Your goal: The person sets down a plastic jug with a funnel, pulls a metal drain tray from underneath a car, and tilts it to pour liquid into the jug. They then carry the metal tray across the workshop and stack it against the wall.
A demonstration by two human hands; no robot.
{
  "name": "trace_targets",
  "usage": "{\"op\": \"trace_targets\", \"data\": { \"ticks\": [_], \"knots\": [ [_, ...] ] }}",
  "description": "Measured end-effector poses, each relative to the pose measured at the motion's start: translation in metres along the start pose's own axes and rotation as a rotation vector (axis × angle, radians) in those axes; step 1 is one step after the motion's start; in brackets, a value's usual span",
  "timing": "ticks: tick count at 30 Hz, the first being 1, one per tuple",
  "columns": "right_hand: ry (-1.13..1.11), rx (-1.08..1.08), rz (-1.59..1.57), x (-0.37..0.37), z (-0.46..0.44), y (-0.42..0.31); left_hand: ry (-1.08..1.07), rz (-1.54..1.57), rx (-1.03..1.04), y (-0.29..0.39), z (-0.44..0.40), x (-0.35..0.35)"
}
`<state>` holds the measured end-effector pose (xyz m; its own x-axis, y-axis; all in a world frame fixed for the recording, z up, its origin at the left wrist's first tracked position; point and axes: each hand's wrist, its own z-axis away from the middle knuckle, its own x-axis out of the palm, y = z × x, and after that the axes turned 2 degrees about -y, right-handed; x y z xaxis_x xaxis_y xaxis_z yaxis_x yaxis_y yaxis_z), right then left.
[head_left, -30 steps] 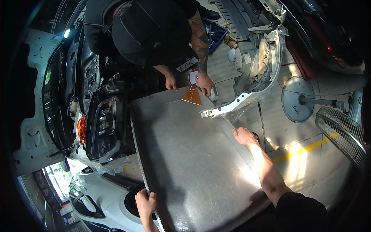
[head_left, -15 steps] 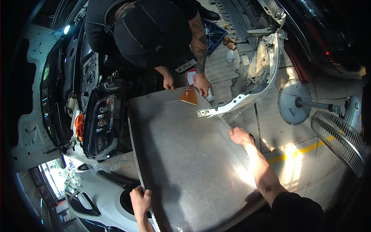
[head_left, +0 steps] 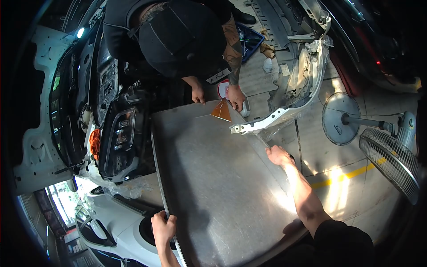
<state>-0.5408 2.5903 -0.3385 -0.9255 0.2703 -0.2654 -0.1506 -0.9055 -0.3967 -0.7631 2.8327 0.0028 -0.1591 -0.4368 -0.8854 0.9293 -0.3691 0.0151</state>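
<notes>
A large shallow metal tray (head_left: 222, 178) with raised edges fills the middle of the view. My left hand (head_left: 163, 227) is closed round its left rim, near the bottom of the picture. On the right rim, my right hand (head_left: 279, 155) grips the edge with its fingers curled over. Orange-brown liquid (head_left: 221, 111) lies in the tray's far corner. Another person's two hands (head_left: 234, 96) are at that corner and far edge. Beside the corner stands a pale container (head_left: 245, 108), partly hidden, with a red-and-white round item (head_left: 223, 88) behind it.
A car front with a headlight (head_left: 122, 133) is at the left. A detached white bumper part (head_left: 262, 123) reaches over the tray's right edge. A floor fan (head_left: 389, 162) stands at the right. A blue bin (head_left: 249, 42) and a white car (head_left: 118, 224) are also around.
The whole scene has shifted slightly to the right in view. Both my hands keep their grip on the tray, and the liquid stays in the far corner.
</notes>
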Motion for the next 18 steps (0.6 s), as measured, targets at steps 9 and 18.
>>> {"op": "trace_targets", "data": {
  "ticks": [9,18],
  "knots": [
    [-0.019,0.006,-0.011,0.0001,-0.0012,0.0004,-0.013,0.038,0.014,-0.0045,-0.0012,0.0036],
    [-0.02,0.023,-0.012,-0.0025,-0.001,-0.0005,0.003,0.08,-0.01,0.0052,0.0022,0.0038]
  ]
}}
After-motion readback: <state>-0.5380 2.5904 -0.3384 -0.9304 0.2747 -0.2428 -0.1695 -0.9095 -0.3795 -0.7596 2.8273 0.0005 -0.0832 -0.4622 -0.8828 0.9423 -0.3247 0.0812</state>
